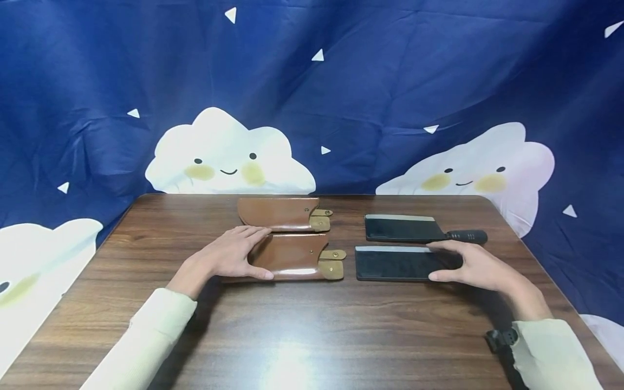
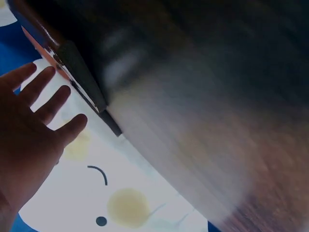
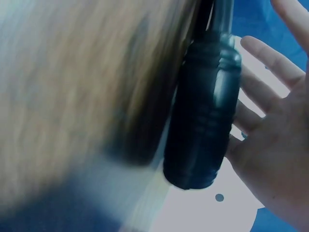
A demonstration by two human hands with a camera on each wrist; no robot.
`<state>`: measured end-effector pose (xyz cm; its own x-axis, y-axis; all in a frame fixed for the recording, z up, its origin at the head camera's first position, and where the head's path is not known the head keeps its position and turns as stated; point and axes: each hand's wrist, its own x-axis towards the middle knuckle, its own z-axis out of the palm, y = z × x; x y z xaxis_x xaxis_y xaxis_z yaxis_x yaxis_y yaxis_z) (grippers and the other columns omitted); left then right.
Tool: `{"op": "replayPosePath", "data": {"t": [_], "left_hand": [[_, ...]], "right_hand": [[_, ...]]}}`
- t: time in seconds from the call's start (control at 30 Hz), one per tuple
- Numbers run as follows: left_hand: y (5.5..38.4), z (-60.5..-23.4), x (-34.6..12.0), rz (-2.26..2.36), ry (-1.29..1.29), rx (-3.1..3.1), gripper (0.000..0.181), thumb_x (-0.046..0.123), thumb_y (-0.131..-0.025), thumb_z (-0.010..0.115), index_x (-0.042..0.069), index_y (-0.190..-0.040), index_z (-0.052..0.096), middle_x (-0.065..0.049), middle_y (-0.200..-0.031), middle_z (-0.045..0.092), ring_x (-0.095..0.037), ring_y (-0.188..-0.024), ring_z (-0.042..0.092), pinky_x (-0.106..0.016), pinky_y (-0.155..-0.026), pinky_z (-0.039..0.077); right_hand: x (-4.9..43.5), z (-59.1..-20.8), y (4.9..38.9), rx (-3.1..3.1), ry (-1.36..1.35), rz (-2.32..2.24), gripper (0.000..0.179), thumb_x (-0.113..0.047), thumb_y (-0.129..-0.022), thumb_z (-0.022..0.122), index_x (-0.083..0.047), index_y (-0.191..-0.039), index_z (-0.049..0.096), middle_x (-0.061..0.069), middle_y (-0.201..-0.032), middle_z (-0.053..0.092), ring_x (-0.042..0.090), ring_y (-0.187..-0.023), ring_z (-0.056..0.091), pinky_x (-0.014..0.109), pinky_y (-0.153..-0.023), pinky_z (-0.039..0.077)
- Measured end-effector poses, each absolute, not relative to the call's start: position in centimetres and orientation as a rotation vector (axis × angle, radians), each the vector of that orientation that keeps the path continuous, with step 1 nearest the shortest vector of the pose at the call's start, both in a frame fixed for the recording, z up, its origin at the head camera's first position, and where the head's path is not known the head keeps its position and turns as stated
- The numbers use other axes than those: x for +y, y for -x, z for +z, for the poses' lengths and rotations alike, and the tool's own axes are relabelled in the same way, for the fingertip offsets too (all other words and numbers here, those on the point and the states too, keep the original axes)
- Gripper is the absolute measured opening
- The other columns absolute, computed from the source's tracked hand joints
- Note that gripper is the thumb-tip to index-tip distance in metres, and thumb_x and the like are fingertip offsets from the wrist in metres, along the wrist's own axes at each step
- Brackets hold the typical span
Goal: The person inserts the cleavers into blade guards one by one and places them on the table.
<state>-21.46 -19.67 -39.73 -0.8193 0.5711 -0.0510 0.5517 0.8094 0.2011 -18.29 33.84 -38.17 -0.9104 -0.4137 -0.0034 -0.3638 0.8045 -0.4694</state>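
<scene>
Two brown leather knife sheaths with tan snap straps lie one behind the other, left of centre. My left hand (image 1: 233, 253) is over the left end of the near sheath (image 1: 294, 260), thumb and fingers spread; the far sheath (image 1: 278, 213) lies just beyond the fingertips. To the right lie two black cleavers with pale edges turned away from me. At the near cleaver (image 1: 390, 264), my right hand (image 1: 480, 266) hovers over the handle end and hides it in the head view. The right wrist view shows its black ribbed handle (image 3: 205, 116) beside straight, spread fingers.
Behind the near cleaver lies the far cleaver (image 1: 402, 229), its black handle pointing right. The brown wooden table (image 1: 292, 336) ends at a back edge against a blue curtain (image 1: 361, 97) with smiling clouds. A black band (image 1: 501, 339) is on my right wrist.
</scene>
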Motion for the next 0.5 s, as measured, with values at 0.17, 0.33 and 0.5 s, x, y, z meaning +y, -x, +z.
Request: {"op": "replayPosePath", "data": {"t": [0.17, 0.33, 0.5], "left_hand": [[21.6, -39.8, -19.3, 0.264, -0.934, 2.874, 0.119, 0.090, -0.071, 0.059, 0.012, -0.158, 0.037, -0.013, -0.155, 0.043, -0.035, -0.143, 0.037, -0.057, -0.113, 0.030], [21.6, -39.9, -19.0, 0.252, -0.986, 2.871, 0.115, 0.086, -0.070, 0.065, 0.014, -0.156, 0.041, -0.010, -0.151, 0.045, -0.031, -0.139, 0.040, -0.056, -0.110, 0.034], [21.6, -40.2, -18.7, 0.241, -1.019, 2.859, 0.116, 0.085, -0.068, 0.068, 0.015, -0.157, 0.041, -0.010, -0.149, 0.045, -0.031, -0.136, 0.042, -0.054, -0.108, 0.037]], "right_hand": [[34.5, -38.6, 18.4, 2.889, 0.584, -0.695, 0.073, -0.046, -0.081, 0.084, -0.004, -0.136, 0.062, 0.024, -0.136, 0.060, 0.050, -0.130, 0.048, 0.065, -0.099, 0.039], [34.9, -38.8, 18.4, 2.868, 0.571, -0.707, 0.073, -0.047, -0.081, 0.084, -0.005, -0.136, 0.062, 0.023, -0.135, 0.060, 0.051, -0.130, 0.047, 0.066, -0.098, 0.039], [35.2, -38.8, 18.5, 2.854, 0.569, -0.696, 0.067, -0.045, -0.081, 0.085, -0.004, -0.131, 0.066, 0.018, -0.126, 0.066, 0.043, -0.119, 0.058, 0.060, -0.094, 0.045]]}}
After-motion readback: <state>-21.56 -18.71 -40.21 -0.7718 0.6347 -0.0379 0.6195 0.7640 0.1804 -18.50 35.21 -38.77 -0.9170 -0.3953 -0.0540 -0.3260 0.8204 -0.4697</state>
